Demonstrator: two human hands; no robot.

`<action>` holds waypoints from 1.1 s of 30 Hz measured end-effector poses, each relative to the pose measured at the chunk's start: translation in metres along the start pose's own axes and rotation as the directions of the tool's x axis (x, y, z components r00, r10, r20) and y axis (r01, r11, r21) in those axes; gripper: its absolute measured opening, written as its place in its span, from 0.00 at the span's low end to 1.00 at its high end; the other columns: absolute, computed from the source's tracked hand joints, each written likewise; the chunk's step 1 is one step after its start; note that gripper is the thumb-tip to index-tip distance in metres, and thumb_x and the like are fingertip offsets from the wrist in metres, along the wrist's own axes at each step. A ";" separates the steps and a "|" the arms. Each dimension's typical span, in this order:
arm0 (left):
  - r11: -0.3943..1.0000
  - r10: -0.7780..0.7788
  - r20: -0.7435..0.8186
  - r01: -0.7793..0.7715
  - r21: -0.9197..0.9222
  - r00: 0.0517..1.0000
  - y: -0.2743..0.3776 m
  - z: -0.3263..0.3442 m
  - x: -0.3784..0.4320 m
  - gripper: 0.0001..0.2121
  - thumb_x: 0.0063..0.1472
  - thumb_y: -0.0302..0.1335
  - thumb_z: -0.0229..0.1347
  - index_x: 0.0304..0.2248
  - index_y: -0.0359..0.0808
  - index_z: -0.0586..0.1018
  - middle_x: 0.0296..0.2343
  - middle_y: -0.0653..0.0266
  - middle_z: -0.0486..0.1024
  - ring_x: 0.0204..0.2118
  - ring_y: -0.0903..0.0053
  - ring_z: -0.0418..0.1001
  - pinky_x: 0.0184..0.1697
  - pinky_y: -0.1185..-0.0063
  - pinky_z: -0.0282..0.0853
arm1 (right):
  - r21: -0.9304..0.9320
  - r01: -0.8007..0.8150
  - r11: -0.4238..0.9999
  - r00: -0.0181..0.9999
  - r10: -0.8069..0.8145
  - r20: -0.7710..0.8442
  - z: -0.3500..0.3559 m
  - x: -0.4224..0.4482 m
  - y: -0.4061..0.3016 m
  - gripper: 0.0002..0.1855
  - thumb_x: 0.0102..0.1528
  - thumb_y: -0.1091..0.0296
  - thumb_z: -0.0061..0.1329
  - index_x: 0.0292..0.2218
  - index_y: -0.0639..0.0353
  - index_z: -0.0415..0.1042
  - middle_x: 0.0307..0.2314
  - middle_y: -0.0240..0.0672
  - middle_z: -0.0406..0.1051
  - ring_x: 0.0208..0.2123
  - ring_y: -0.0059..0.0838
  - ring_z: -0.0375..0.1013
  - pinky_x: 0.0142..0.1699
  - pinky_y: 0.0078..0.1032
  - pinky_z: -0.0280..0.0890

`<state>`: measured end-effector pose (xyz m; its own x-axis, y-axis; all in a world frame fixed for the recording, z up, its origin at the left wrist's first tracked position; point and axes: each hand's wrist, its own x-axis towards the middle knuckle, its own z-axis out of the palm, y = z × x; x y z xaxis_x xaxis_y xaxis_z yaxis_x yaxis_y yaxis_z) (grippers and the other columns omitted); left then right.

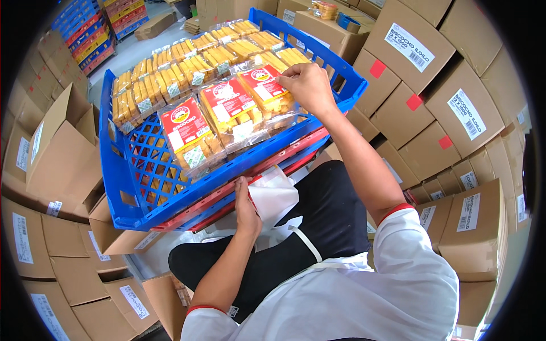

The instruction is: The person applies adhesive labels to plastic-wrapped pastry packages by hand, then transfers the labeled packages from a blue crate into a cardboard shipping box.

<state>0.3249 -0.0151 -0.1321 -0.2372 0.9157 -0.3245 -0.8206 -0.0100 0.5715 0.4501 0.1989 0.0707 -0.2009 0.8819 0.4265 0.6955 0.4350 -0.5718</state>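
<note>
A blue plastic crate [111, 170] is before me, with clear packs of biscuit sticks [170, 81] in rows toward its far side. Along the near side lie three packs topped with red printed labels: a left pack [192, 140], a middle pack [230, 108] and a right pack [273, 102]. My right hand [309, 87] pinches the upper right edge of the red label [261, 81] on the right pack. Below the crate's near rim, my left hand [247, 209] holds a bent stack of labels [275, 192], white backs showing and red at the edge.
Red and blue crates [204, 204] are stacked under the top one. Cardboard cartons [409, 47] with printed stickers rise at my right, and more cartons [68, 273] stand at my left. An open carton [64, 140] sits beside the crate. Coloured crates [85, 34] are piled farther back.
</note>
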 end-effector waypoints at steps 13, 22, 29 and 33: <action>0.954 0.098 0.037 -0.105 0.282 0.994 -0.016 0.001 0.010 0.25 0.69 0.49 0.50 0.54 0.37 0.69 0.42 0.65 0.68 0.46 0.80 0.66 0.52 0.78 0.61 | 0.182 0.010 0.983 0.996 -0.026 0.087 0.006 0.026 0.076 0.24 0.64 0.54 0.53 0.49 0.70 0.77 0.39 0.40 0.78 0.41 0.21 0.73 0.48 0.21 0.67; 0.954 0.241 0.014 -0.240 0.178 0.970 -0.019 0.008 0.013 0.13 0.65 0.37 0.55 0.40 0.36 0.70 0.33 0.67 0.68 0.37 0.82 0.67 0.41 0.81 0.63 | -0.099 0.579 0.809 0.792 -0.530 0.304 0.022 0.002 -0.016 0.34 0.70 0.41 0.32 0.68 0.50 0.55 0.67 0.38 0.52 0.70 0.35 0.49 0.71 0.36 0.46; 0.831 0.345 0.147 -0.374 0.411 0.927 -0.021 0.026 0.001 0.17 0.49 0.26 0.56 0.40 0.38 0.68 0.37 0.54 0.69 0.41 0.63 0.70 0.49 0.71 0.65 | -0.189 0.737 0.649 0.675 -0.695 0.248 -0.007 0.008 0.000 0.31 0.72 0.47 0.27 0.67 0.54 0.56 0.67 0.40 0.53 0.70 0.38 0.47 0.72 0.37 0.44; 0.740 0.371 0.294 -0.471 0.480 0.881 -0.015 0.007 -0.012 0.23 0.47 0.21 0.54 0.46 0.37 0.67 0.40 0.57 0.67 0.47 0.67 0.67 0.55 0.72 0.63 | 0.072 0.334 0.940 0.940 -0.326 -0.105 -0.011 -0.037 0.009 0.26 0.70 0.53 0.41 0.60 0.63 0.67 0.56 0.43 0.67 0.59 0.34 0.65 0.65 0.33 0.55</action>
<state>0.3437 -0.0226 -0.1312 -0.3605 0.9210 0.1473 -0.2453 -0.2460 0.9377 0.4715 0.1685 0.0574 -0.3430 0.6679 0.6605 0.5372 0.7163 -0.4454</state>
